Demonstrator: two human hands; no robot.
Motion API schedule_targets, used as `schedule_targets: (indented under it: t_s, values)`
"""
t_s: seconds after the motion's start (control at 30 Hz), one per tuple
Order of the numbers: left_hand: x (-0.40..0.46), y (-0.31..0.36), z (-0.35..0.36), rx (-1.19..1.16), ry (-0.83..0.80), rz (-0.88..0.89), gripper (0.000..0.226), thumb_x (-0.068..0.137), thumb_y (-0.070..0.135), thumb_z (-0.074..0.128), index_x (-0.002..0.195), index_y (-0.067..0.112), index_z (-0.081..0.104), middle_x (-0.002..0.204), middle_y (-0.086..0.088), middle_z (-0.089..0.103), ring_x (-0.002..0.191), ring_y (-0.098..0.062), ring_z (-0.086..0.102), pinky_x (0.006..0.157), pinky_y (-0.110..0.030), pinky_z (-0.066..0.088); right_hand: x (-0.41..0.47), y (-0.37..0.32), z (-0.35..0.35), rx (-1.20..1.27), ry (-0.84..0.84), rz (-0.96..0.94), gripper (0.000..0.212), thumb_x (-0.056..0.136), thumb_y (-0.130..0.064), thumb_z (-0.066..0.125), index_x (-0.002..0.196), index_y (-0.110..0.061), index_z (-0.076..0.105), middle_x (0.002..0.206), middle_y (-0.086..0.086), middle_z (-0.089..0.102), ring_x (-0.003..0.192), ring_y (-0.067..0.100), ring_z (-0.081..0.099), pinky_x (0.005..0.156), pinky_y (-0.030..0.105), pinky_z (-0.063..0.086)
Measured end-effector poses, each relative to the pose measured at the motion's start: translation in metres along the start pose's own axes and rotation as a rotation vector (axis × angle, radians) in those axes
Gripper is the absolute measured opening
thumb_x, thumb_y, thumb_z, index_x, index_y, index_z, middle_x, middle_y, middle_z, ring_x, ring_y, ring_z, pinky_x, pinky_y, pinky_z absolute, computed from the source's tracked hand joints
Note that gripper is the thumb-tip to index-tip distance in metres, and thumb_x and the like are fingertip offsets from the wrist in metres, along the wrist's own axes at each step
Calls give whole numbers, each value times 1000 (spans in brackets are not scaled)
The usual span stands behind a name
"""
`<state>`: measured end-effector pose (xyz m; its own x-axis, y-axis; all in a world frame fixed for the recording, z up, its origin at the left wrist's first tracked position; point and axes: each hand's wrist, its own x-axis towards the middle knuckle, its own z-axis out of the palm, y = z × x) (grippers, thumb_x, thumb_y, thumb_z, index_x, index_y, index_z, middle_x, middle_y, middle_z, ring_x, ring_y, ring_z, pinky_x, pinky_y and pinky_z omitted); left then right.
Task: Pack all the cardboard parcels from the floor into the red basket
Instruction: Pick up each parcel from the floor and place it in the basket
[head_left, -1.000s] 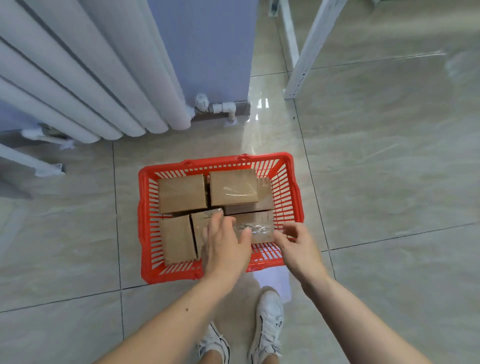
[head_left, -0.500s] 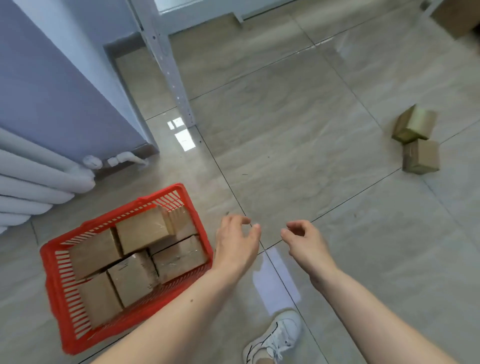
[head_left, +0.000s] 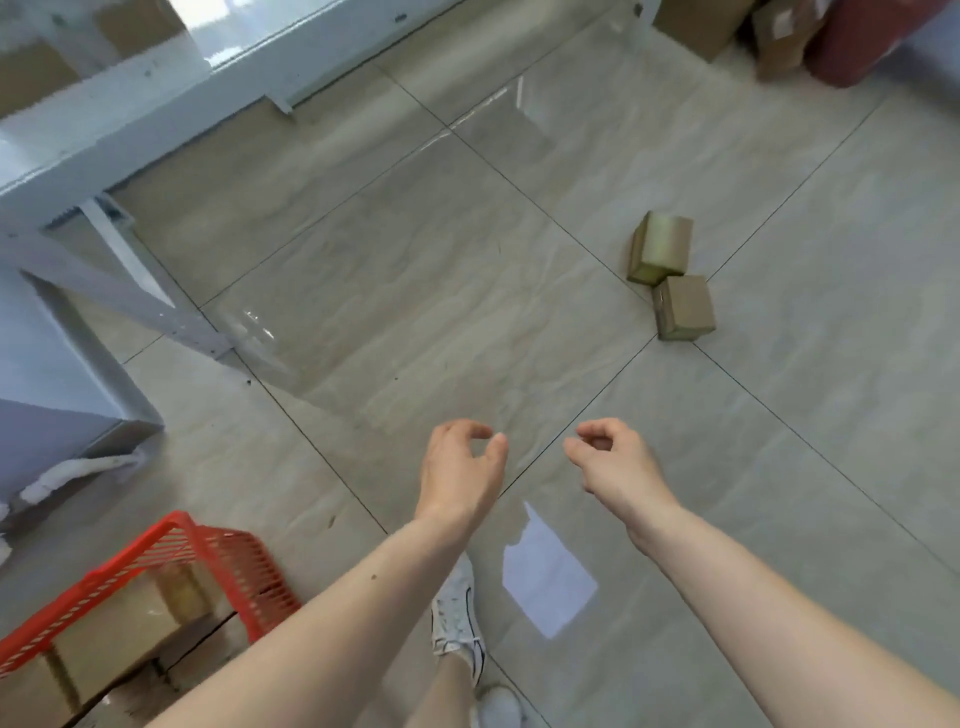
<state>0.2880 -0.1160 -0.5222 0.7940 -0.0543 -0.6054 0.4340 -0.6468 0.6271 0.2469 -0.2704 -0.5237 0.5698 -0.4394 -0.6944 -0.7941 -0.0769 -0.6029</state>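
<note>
Two small cardboard parcels lie touching on the tiled floor at the upper right: one (head_left: 662, 254) farther off, the other (head_left: 683, 315) nearer. The red basket (head_left: 171, 551) sits at the bottom left, partly cut off by the frame edge, with several cardboard parcels (head_left: 98, 644) inside. My left hand (head_left: 460, 470) and my right hand (head_left: 613, 460) hang over bare floor in the middle, fingers loosely curled and apart, holding nothing. Both hands are well short of the two floor parcels.
A white metal shelf frame (head_left: 130, 150) runs across the upper left, its leg (head_left: 119, 306) slanting to the floor. Larger cardboard boxes (head_left: 701, 21) and a dark red object (head_left: 862, 41) stand at the top right. My white shoe (head_left: 457, 618) is below my hands.
The view has swung right, away from the basket, which slid to the bottom-left corner. My hands left the basket empty and now reach out over open floor; the two floor parcels came closer.
</note>
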Motion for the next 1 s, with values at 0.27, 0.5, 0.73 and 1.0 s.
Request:
schedule_targets:
  t_s: [0.27,0.5,0.73,1.0]
  values:
    - [75,109,32,29,-69,89,27,91,36,53,107,19,65,124,1,54,111,-17,58,100,-42,47,79,-61,-82,65,108,-8,23,90,-23,63,112,-18,60,97,-10,60,95,17,60,91,40,54]
    - [124,187,94,82,-146,75,28,91,38,52,109,20,64,127,0,55,105,-16,60,95,-37,49,154,-76,-154,92,159,22,26,92,-25,61,116,-15,60,96,-9,58,100,17,59,98,44,51]
    - [176,255,157,72,-126,26,27,89,40,52,105,21,64,125,-2,57,102,-21,62,94,-39,50,235,-86,-228,39,108,39,28,95,-31,57,119,-16,57,99,-9,56,99,14,54,83,27,39]
    - [237,309,215,49,-114,-25,30,88,41,54,106,19,65,123,-2,59,100,-20,62,92,-41,51,328,-105,-286,-35,78,100,37,94,-33,56,127,-15,55,109,-4,57,103,15,53,86,27,39]
